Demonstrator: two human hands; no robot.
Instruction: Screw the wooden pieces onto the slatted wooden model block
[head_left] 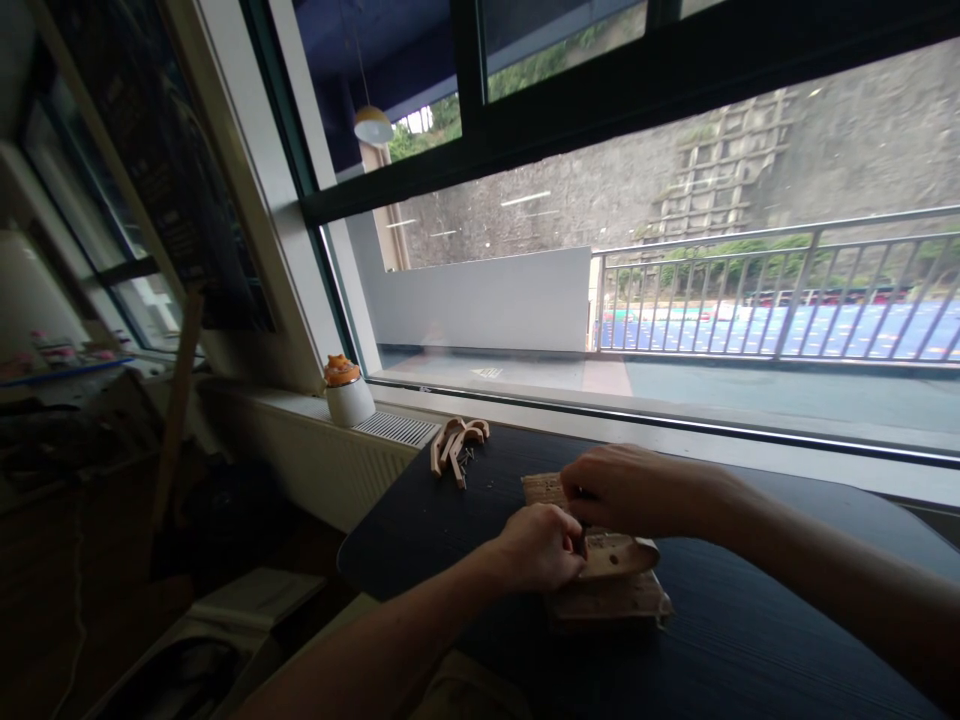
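Observation:
On the dark table lies a rough wooden board (pixel 611 603), and a smooth pale wooden piece with a rounded end and a dark hole (pixel 600 570) rests over it. My left hand (pixel 544 545) is closed, its thumb and fingers pressed together at the left end of the smooth piece. From above, my right hand (pixel 619 488) reaches over the board with curled fingers close to my left fingertips. What the right fingers pinch is hidden behind the hands. The board's far corner shows beside the right hand.
Several curved wooden pieces (pixel 455 447) lie at the table's far left corner, with small screws (pixel 465 462) next to them. Past the table edge, a white pot with an orange top (pixel 349 398) stands on the radiator (pixel 375 465). A large window (pixel 487 300) borders the table's far side.

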